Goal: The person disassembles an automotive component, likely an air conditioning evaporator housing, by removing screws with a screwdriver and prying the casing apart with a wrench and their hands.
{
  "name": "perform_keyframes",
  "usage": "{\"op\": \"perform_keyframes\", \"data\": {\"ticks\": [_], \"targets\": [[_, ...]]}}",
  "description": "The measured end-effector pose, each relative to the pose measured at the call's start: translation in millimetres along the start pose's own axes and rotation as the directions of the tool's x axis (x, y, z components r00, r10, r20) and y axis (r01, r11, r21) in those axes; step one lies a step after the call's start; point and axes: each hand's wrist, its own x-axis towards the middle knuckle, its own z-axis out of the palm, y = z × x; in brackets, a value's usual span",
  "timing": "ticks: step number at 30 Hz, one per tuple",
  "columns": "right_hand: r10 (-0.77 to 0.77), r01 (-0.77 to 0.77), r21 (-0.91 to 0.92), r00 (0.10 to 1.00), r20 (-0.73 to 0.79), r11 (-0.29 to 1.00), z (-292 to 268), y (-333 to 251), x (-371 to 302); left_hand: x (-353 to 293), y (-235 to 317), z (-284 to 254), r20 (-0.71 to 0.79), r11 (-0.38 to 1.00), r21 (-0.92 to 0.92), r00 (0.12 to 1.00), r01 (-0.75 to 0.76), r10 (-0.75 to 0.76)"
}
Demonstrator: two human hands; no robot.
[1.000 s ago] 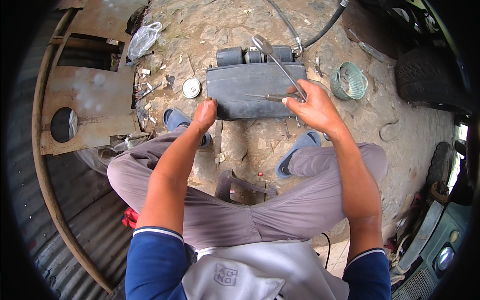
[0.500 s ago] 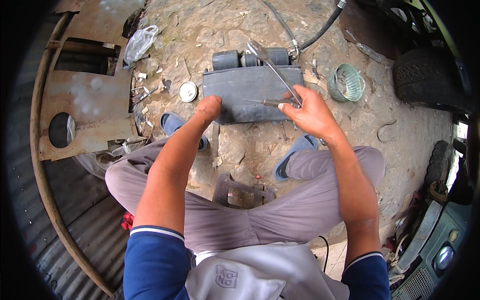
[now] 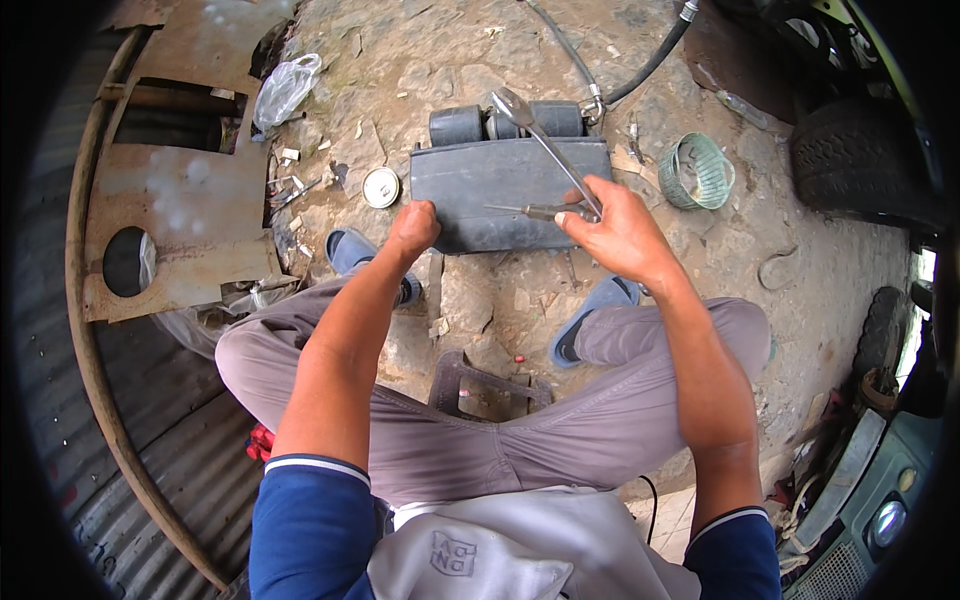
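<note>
Work piece: a dark grey, flat rectangular metal block [image 3: 505, 190] with two dark cylinders along its far edge lies on the stony dirt ground [image 3: 440, 60], between the person's blue slippers and a black hose [image 3: 650, 65].
Left hand: the left hand [image 3: 412, 228] rests on the block's near left corner, fingers curled over the edge; grip pressed together on the block.
Right hand: the right hand [image 3: 615, 225] sits at the block's near right edge, pinching both a long silver spanner [image 3: 545, 145] and a slim screwdriver [image 3: 520, 210] whose shaft lies across the block's top.
Spanner: it angles up from the fingers, head above the cylinders.
Risk: with two tools in one hand, either could likely slip or twist out, and the screwdriver tip might skid across the flat top toward the left hand.
Risk, block: it may shift on the uneven stones if the left hand eases.
Containers: a small green wire basket [image 3: 697, 170] right of the block looks empty; a round silver tin lid [image 3: 381, 187] lies at its left; a clear plastic bag [image 3: 285, 88], contents unclear, further left.
</note>
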Motion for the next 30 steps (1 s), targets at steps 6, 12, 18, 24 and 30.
{"op": "perform_keyframes", "data": {"ticks": [6,12,18,24,30], "targets": [[-0.001,0.001,0.0,1.0,0.024,1.0,4,1,1,-1,-13,10,-0.092,0.991,-0.117,0.995,-0.06,0.049],[0.001,-0.001,-0.011,1.0,0.023,1.0,14,-2,7,-11,-23,27,-0.243,0.971,-0.24,0.967,0.011,-0.072],[-0.011,0.008,0.159,1.0,0.021,0.987,49,16,24,-37,-22,64,-0.422,0.851,-0.521,0.844,0.073,-0.331],[0.181,-0.27,0.553,0.96,0.212,0.788,77,17,40,-31,-12,63,-0.352,0.706,-0.699,0.804,0.114,-0.479],[0.207,-0.36,0.711,0.932,0.296,0.603,86,41,40,-23,19,6,0.334,-0.43,-0.882,0.899,0.192,-0.283]]}}
